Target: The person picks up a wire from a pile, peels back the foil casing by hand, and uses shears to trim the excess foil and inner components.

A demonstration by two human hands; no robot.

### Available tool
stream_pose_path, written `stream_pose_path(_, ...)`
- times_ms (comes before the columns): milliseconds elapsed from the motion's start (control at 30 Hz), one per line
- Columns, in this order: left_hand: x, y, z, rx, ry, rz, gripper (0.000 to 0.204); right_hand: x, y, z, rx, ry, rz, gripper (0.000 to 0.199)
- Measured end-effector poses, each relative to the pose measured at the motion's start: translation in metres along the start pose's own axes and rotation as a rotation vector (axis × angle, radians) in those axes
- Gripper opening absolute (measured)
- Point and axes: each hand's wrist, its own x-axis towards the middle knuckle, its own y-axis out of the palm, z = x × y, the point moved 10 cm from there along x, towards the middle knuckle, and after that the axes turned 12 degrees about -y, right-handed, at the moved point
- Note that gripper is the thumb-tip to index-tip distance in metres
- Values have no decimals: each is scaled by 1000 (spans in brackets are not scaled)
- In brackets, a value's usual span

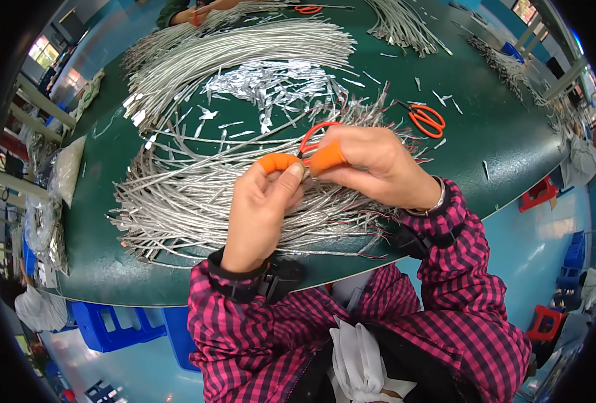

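Scissors [304,142] — partly hidden, right hand [376,161] covering

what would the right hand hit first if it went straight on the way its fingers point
Apart from the red-handled scissors it seems to hold, the right hand would probably meet the thumb and orange-covered finger of the left hand, close on its left; one view leaves depth and contact unclear.

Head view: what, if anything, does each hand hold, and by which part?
Right hand: red-handled scissors, by the handles. Left hand: closed in a pinch, but what is inside it cannot be told.
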Motion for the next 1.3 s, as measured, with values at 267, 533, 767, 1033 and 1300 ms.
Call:
stream_pose_path(267, 11, 5, 13, -982, -286, 471, 14, -3, 11, -8, -157, -132, 86, 15)
stream_pose_path(533, 1, -19, -5, -314, 84, -91, 13, -29, -34, -43, -446, 364, -261, 21)
stream_pose_path(767, -6, -10, -26, 30, 275, -182, 9, -21, 40, -41, 744, 629, -260, 19)
stream_pose_path(1033, -9, -25, -33, 454, 302, -374, 13, -27, 44, -45, 987, 610, -511, 13)
stream_pose_path(1300, -21, -74, -44, 378, 292, -645, 14, -28, 35, -36, 599, 574, -390, 10)
